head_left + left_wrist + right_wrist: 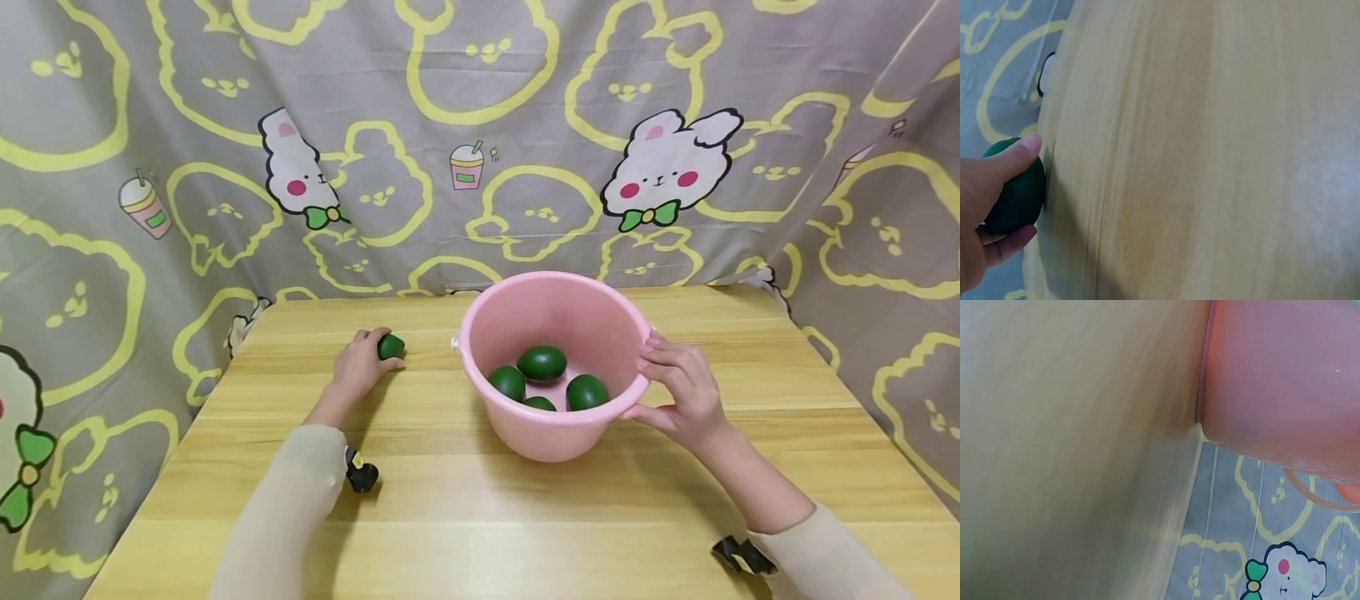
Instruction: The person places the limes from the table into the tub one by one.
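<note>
My left hand (362, 362) grips a dark green avocado (390, 347) at the left of the table. In the left wrist view, thumb and fingers curl round the same avocado (1019, 197), low over the wood. A pink bucket (551, 437) stands right of centre, its mouth toward me. Several more avocados (542, 363) lie at its bottom, one partly hidden by the near rim. With fingers over the rim and thumb against the side, my right hand (686, 396) holds the bucket's right side. The right wrist view shows the bucket's outer wall (1279, 381) but not the hand.
The wooden table (480, 533) reaches back to a grey curtain (450, 225) with yellow outlines and rabbits, which also hangs at both sides. A bucket handle (1313, 497) hangs in the right wrist view. Black wrist devices (362, 473) sit at both sleeves.
</note>
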`<state>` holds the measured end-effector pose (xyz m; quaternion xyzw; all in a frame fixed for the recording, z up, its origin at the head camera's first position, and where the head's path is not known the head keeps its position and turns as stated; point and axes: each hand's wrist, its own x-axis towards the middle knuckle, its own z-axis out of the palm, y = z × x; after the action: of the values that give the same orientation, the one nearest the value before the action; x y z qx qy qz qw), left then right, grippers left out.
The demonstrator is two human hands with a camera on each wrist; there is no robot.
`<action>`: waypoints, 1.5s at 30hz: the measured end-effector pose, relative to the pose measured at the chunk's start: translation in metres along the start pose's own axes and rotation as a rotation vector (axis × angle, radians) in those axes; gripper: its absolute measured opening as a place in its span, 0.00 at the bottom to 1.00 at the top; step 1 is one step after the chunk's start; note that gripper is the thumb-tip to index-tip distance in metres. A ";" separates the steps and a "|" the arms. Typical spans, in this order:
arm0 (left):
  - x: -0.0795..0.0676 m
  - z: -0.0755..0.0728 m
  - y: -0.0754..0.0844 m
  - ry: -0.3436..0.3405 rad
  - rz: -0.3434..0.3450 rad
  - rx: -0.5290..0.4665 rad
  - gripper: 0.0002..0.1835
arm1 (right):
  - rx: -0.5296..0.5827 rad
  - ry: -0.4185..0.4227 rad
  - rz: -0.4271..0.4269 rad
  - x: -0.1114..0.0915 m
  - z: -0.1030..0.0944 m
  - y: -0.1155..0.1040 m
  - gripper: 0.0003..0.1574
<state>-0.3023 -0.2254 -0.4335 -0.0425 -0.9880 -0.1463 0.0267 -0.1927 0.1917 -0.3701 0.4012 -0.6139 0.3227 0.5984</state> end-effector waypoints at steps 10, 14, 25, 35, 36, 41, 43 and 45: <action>-0.001 -0.005 0.004 0.004 0.063 -0.036 0.36 | -0.003 0.022 0.002 0.003 0.000 0.001 0.39; -0.003 -0.004 0.001 -0.014 0.068 -0.084 0.35 | 0.003 0.014 0.011 0.002 0.000 0.002 0.39; -0.006 0.003 -0.002 0.019 0.026 -0.312 0.34 | 0.005 0.031 0.009 -0.001 0.003 0.002 0.39; -0.016 -0.003 0.012 0.005 0.045 -0.473 0.32 | 0.011 0.032 0.016 -0.001 0.005 0.001 0.39; -0.017 -0.003 0.015 0.007 0.050 -0.480 0.32 | 0.011 0.033 0.017 -0.001 0.005 0.001 0.39; -0.024 -0.008 0.026 0.007 0.066 -0.511 0.30 | 0.013 0.040 0.021 -0.001 0.005 0.001 0.39; -0.026 -0.010 0.030 0.001 0.072 -0.521 0.29 | 0.013 0.044 0.022 -0.001 0.006 0.000 0.39; -0.027 -0.011 0.034 -0.004 0.074 -0.526 0.28 | 0.011 0.045 0.023 -0.001 0.006 0.000 0.39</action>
<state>-0.2717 -0.1983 -0.4149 -0.0844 -0.9138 -0.3968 0.0183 -0.1957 0.1863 -0.3713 0.3901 -0.6032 0.3416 0.6061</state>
